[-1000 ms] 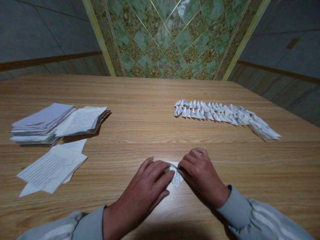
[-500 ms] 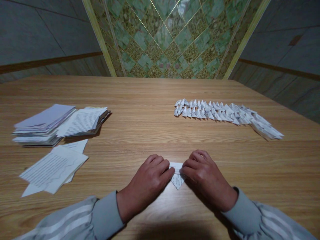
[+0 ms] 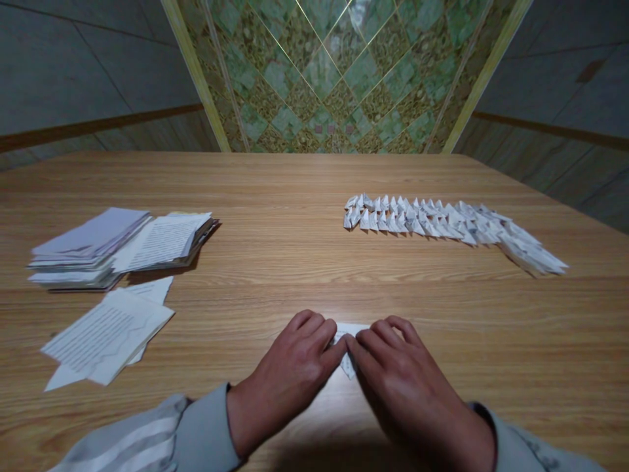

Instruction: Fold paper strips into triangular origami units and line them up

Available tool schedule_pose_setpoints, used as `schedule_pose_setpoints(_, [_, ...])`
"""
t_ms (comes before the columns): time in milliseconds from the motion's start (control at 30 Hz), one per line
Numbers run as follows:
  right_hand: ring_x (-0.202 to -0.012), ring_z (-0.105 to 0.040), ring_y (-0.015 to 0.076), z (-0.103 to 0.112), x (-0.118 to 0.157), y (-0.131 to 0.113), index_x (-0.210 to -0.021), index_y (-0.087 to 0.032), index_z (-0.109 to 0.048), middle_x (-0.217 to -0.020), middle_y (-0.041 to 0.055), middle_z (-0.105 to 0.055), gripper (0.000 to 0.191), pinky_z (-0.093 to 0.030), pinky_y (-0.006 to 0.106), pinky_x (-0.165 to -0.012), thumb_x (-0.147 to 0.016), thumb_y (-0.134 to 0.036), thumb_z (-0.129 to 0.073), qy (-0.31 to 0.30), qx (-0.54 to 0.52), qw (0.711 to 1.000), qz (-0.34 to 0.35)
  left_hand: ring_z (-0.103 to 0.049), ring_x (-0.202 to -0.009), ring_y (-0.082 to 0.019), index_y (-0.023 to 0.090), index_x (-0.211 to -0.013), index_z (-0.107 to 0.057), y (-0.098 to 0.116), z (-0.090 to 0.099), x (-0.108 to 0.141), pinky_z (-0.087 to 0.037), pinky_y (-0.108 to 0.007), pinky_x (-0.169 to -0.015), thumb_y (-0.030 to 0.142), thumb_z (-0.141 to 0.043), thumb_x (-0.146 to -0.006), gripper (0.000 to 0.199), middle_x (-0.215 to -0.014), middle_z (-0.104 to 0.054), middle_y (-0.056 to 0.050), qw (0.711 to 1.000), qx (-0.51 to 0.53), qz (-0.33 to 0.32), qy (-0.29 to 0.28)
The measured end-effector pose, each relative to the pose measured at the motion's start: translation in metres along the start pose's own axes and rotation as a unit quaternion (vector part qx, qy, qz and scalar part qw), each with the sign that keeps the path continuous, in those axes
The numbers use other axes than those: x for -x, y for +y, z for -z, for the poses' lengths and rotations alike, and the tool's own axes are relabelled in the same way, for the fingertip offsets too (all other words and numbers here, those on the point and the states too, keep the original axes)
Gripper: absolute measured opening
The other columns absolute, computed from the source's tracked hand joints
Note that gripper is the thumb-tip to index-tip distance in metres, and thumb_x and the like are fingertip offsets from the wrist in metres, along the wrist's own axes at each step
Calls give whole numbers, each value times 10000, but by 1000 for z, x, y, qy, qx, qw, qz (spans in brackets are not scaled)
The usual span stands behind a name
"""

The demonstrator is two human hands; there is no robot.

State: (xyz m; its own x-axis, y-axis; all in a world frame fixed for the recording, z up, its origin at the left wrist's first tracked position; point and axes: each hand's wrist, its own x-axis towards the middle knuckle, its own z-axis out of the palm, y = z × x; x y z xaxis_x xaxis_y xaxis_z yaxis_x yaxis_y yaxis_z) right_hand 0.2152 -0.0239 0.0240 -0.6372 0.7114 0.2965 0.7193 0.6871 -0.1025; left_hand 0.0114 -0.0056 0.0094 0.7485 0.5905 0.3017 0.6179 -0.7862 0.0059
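Observation:
A small folded piece of printed paper lies on the wooden table between my hands, its pointed end toward me. My left hand grips its left side, fingers curled and thumb pressed near the middle. On the other side my right hand holds the paper with bent fingers, its thumb meeting the left thumb over the fold. Most of the paper is hidden under the fingers; a strip at the back and the lower tip show.
Stacked paper sheets and a pile of printed pages stand at the left. Loose printed sheets lie nearer me. Rows of folded paper pieces stretch across the right back of the wooden table. A tiled wall is beyond.
My thumbs have come together over the middle of the folded paper, covering more of it. The right hand has shifted inward, and its fingers have spread slightly along the back edge.

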Motion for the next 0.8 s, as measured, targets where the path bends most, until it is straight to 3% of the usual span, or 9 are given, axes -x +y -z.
schedule_pose_setpoints(133, [-814, -525, 225, -5, 6, -1, -936, -188, -656, -807, 21, -649, 185, -278, 430, -946, -779, -92, -678, 10, 43, 999, -19, -463, -781, -214, 183, -1188, -597, -1, -1, 2, -402, -379, -753, 196, -432, -1027, 231, -827, -537, -34, 1000, 2, -5, -9])
schedule_pose_setpoints(433, [-855, -558, 246, 2, 11, 5, -894, -222, -636, -866, 41, -690, 226, -264, 468, -997, -748, -58, -578, 27, 84, 995, -38, -484, -825, -224, 195, -1223, -589, -9, 4, 15, -418, -408, -787, 191, -405, -1026, 269, -907, -571, -63, 1000, 21, 16, -17])
schedule_pose_setpoints(800, [-808, -548, 258, 14, 16, 19, -821, -251, -636, -807, 50, -645, 211, -280, 515, -976, -696, -82, -625, -27, 76, 995, -62, -506, -859, -242, 218, -1245, -589, -18, 8, 24, -412, -424, -802, 128, -433, -988, 314, -970, -600, -86, 998, 30, 38, -30])
